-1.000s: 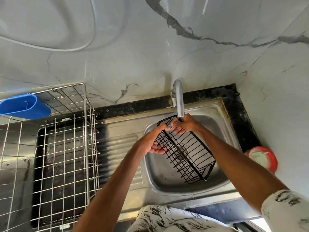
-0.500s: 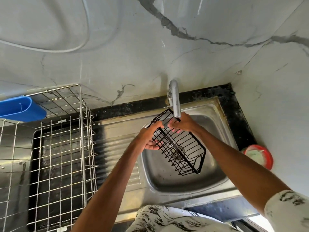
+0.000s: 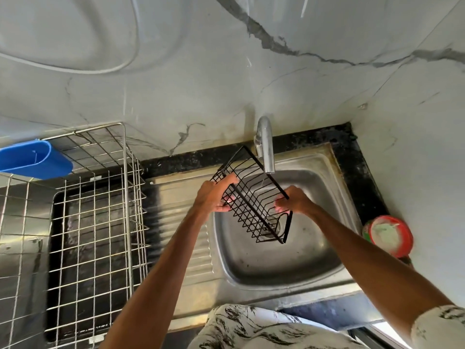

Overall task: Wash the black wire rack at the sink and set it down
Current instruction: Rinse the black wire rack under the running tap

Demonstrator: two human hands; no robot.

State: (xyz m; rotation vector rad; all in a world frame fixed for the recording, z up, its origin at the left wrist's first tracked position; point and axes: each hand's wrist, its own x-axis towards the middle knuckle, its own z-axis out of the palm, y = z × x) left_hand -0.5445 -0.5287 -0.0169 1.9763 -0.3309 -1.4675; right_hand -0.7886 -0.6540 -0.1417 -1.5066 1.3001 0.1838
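Evidently light but wet-slick, the stiff rack (image 3: 254, 200) hangs by its rims, gripped in my left hand (image 3: 214, 197) and right hand (image 3: 295, 202).

A blue tub (image 3: 35, 159) sits at the edge of a big silver wire basket (image 3: 100, 222). A red pot (image 3: 388, 235) stands on the black table (image 3: 362, 177).

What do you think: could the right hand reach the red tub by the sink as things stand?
Probably yes, once freed: the right hand grips the black wire rack under the tap, but nothing visible lies between it and the red tub on its right.
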